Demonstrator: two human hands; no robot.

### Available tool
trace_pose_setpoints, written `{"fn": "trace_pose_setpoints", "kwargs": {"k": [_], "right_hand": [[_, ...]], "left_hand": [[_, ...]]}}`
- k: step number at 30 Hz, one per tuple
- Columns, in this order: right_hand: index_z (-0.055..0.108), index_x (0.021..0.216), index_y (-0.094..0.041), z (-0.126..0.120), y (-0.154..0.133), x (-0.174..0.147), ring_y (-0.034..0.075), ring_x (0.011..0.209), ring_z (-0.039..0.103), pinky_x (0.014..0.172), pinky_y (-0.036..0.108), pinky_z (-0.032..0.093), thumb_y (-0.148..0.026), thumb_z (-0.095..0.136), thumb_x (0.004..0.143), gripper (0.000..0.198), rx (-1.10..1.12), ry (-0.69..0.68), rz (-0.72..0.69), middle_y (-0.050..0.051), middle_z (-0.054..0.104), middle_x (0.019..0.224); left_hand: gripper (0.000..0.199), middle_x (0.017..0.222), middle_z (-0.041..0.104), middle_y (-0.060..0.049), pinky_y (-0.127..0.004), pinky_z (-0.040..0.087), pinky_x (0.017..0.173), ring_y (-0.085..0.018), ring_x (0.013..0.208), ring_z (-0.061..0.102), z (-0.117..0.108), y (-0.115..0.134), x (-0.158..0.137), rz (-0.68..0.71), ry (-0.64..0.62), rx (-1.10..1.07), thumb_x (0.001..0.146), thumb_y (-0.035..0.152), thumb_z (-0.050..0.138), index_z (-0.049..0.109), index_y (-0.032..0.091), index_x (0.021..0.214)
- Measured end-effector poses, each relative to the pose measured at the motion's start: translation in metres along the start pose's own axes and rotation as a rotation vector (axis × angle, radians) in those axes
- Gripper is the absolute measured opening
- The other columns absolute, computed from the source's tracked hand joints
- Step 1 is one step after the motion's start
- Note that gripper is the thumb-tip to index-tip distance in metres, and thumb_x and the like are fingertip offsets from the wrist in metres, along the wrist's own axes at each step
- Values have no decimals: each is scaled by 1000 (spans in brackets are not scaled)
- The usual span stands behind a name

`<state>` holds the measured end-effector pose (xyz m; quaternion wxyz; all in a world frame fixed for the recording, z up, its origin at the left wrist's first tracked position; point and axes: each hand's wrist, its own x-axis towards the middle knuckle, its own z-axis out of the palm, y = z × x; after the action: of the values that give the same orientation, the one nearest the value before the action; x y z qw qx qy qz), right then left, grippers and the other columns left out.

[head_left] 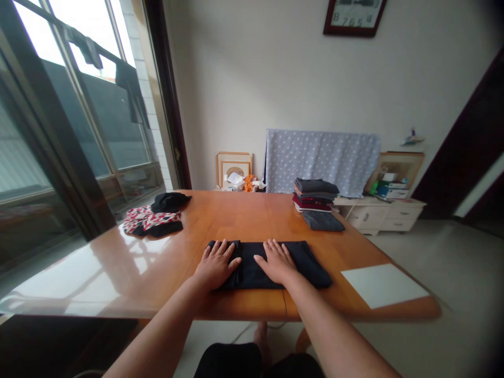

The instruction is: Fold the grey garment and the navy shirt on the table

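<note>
A dark navy folded garment (254, 268) lies flat near the front edge of the wooden table (232, 215). My left hand (216, 264) rests palm down on its left end, where an extra layer is folded over, with the fingers spread. On the middle of the cloth lies my right hand (276, 261), also flat and with fingers apart. Neither hand grips anything. What kind of garment it is, I cannot tell from its folded shape.
At the back right stands a stack of folded clothes (315, 195), with a dark grey folded piece (323, 220) before it. Back left are a red-and-white patterned garment (153, 219) and a black cloth (170, 201). A white sheet (384, 285) lies at the right corner.
</note>
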<state>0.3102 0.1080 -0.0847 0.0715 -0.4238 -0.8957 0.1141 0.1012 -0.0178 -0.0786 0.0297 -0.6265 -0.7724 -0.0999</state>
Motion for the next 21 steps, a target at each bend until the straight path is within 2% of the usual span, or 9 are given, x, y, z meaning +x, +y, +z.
{"fn": "trace_pose_setpoints", "kwargs": {"k": [6,10,14,16,18,21], "right_hand": [[22,159,-14,-2,-2,0,24,154,7,122,43,0,-69,19,94,85,0,-7,9,10,18,165],[22,159,-14,-1,-1,0,23,154,8,122,42,-1,-69,19,95,85,-12,-18,15,10,18,165],[23,158,-14,-2,-2,0,23,154,8,122,41,-1,-69,20,95,84,-22,-18,16,10,18,165],[22,159,-15,-3,-3,-1,23,154,7,122,41,0,-68,20,95,83,-28,-30,23,9,18,165],[21,159,-15,-4,-3,-1,23,154,7,122,41,0,-68,20,95,83,-33,-40,27,9,17,166],[21,159,-14,-3,-4,-2,23,154,7,122,42,1,-68,20,95,83,-37,-37,21,10,18,165]], "left_hand": [[75,163,29,-9,-62,13,117,-39,150,20,1,9,6,7,-41,-3,91,75,31,37,35,154],[65,160,37,-7,-58,19,118,-35,149,25,-13,5,4,17,-40,-121,94,69,34,45,34,149],[48,141,60,-7,-44,30,117,-24,136,48,-34,-7,1,-38,155,-280,102,47,31,61,25,133],[44,133,65,-9,-40,33,116,-22,129,55,-40,-10,-3,-85,237,-294,103,39,32,64,22,127],[43,136,63,-9,-39,31,117,-22,131,53,-40,-7,-9,-85,245,-268,102,36,32,63,21,128],[47,151,49,-8,-45,25,120,-24,144,39,-29,7,-20,-12,163,-194,102,41,33,55,23,140]]}}
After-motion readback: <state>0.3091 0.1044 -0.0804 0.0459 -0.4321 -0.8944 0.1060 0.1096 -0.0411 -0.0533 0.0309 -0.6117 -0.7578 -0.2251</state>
